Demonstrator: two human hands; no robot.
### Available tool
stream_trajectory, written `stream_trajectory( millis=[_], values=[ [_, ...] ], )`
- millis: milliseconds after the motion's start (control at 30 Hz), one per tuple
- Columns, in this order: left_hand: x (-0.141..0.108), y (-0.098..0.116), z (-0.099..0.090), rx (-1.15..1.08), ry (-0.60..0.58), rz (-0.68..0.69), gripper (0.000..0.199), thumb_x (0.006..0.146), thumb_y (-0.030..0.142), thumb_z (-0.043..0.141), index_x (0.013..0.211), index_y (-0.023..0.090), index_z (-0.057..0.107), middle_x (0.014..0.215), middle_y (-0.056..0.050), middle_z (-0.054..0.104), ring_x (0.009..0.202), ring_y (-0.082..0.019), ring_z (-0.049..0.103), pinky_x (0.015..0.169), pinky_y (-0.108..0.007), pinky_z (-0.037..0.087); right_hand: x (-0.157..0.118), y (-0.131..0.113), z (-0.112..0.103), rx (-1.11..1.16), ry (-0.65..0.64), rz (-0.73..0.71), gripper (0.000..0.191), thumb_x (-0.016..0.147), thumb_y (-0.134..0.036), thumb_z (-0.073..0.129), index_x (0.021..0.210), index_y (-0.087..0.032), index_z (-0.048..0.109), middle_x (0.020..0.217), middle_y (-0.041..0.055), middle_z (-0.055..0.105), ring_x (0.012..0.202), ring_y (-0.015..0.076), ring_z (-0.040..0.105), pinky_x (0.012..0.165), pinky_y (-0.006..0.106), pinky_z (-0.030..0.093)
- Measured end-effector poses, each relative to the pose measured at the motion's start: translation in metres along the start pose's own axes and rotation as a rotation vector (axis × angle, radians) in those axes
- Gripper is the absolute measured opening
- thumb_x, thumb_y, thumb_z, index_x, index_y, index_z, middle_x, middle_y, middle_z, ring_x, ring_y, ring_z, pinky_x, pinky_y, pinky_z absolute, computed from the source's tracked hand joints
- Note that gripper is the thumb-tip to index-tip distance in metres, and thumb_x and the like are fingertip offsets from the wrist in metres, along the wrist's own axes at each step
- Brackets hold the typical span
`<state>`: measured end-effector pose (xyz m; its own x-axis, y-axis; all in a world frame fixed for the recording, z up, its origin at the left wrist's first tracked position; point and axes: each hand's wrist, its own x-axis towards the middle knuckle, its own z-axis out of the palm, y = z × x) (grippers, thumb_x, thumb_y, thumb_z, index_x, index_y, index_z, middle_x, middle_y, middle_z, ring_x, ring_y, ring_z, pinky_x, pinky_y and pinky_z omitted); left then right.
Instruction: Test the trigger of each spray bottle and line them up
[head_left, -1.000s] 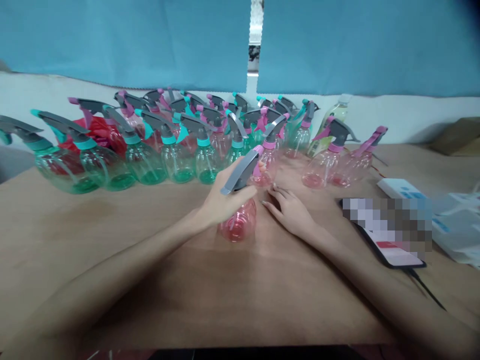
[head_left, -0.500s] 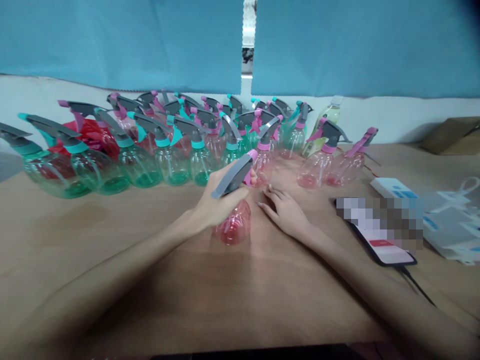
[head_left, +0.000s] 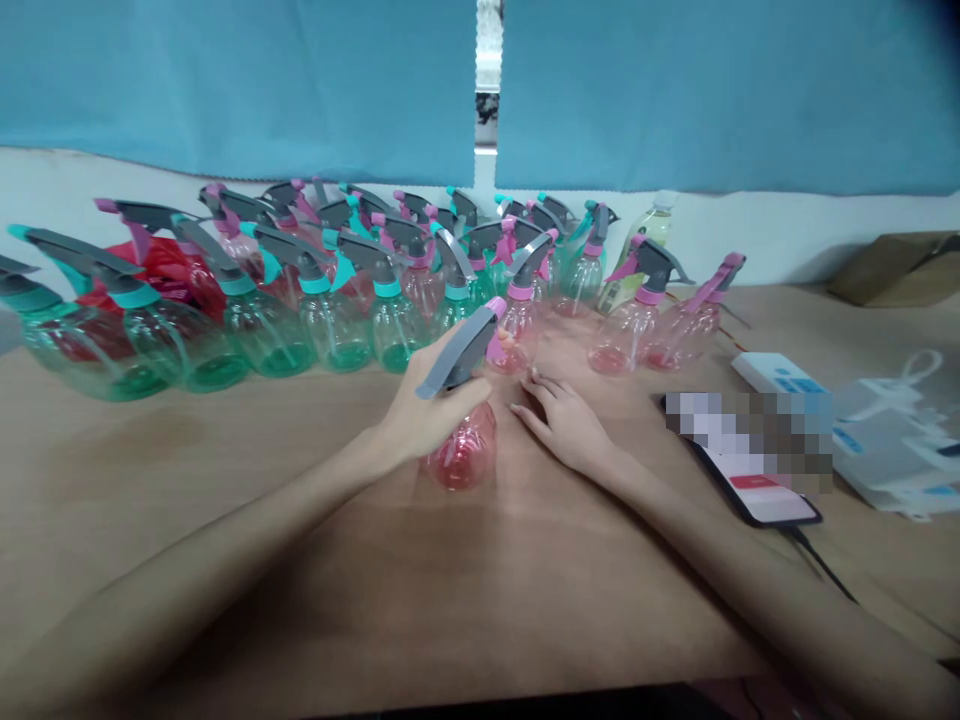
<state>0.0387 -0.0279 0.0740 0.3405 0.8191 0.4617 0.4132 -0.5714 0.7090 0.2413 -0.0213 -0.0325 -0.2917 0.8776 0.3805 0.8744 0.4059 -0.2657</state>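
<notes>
My left hand is wrapped round the neck of a pink spray bottle, just under its grey and pink trigger head. The bottle stands on the wooden table, tilted little if at all. To its right, my right hand rests on the tabletop with its fingers stretched out and holds nothing. Just beyond the fingertips stands another pink spray bottle. A green spray bottle is behind my left hand, which partly hides the one beside it.
Several green and pink spray bottles crowd the back left, with a red plastic bag among them. Two pink bottles stand right of centre. A phone with a cable, a white box, plastic packaging and cardboard occupy the right.
The whole view has shifted slightly, so things sit a little further left. My left hand keeps its hold on the pink spray bottle, and my right hand stays resting on the table.
</notes>
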Motion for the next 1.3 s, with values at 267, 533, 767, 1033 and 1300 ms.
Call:
stream_trajectory(
  millis=[267, 533, 767, 1033, 1300],
  values=[
    [-0.0009, 0.0022, -0.0009, -0.108, -0.025, -0.053, 0.017, 0.069, 0.015, 0.051, 0.084, 0.021, 0.054, 0.064, 0.005, 0.051, 0.056, -0.012, 0.046, 0.052, -0.026, 0.036, 0.0002, 0.0003, -0.0007, 0.022, -0.007, 0.000, 0.047, 0.094, -0.040, 0.043, 0.124, -0.007, 0.059, 0.131, 0.0205, 0.058, 0.125, 0.0311, 0.051, 0.105, 0.049, 0.039],
    [-0.0025, 0.0038, -0.0002, -0.143, -0.065, -0.042, 0.054, 0.071, 0.015, 0.052, 0.125, 0.023, 0.053, 0.089, -0.001, 0.066, 0.078, -0.018, 0.059, 0.076, -0.034, 0.049, -0.0001, 0.0007, -0.0010, 0.020, -0.015, 0.006, 0.047, 0.094, -0.040, 0.043, 0.125, -0.007, 0.058, 0.133, 0.0199, 0.056, 0.126, 0.0303, 0.050, 0.106, 0.046, 0.039],
    [-0.0017, 0.0055, 0.0003, -0.168, -0.091, -0.042, 0.065, 0.072, 0.011, 0.051, 0.134, 0.027, 0.045, 0.109, -0.003, 0.065, 0.072, -0.014, 0.056, 0.077, -0.032, 0.050, 0.0001, 0.0018, 0.0005, 0.039, -0.009, 0.001, 0.047, 0.094, -0.040, 0.042, 0.126, -0.009, 0.057, 0.134, 0.0196, 0.056, 0.126, 0.0310, 0.049, 0.105, 0.049, 0.039],
    [-0.0002, 0.0021, 0.0001, -0.154, -0.081, -0.056, 0.056, 0.072, 0.014, 0.053, 0.126, 0.025, 0.052, 0.080, 0.001, 0.062, 0.064, -0.015, 0.055, 0.063, -0.029, 0.047, 0.0005, 0.0015, -0.0001, 0.016, -0.019, -0.005, 0.050, 0.094, -0.040, 0.044, 0.125, -0.003, 0.058, 0.132, 0.0209, 0.057, 0.126, 0.0306, 0.049, 0.107, 0.044, 0.037],
    [0.0001, 0.0040, 0.0002, -0.174, -0.108, -0.051, 0.049, 0.074, 0.013, 0.052, 0.120, 0.030, 0.056, 0.080, 0.002, 0.062, 0.054, -0.013, 0.048, 0.056, -0.028, 0.041, 0.0005, 0.0027, 0.0013, 0.036, -0.006, 0.001, 0.048, 0.094, -0.041, 0.043, 0.124, -0.008, 0.059, 0.131, 0.0198, 0.058, 0.125, 0.0309, 0.050, 0.105, 0.048, 0.039]
  ],
)
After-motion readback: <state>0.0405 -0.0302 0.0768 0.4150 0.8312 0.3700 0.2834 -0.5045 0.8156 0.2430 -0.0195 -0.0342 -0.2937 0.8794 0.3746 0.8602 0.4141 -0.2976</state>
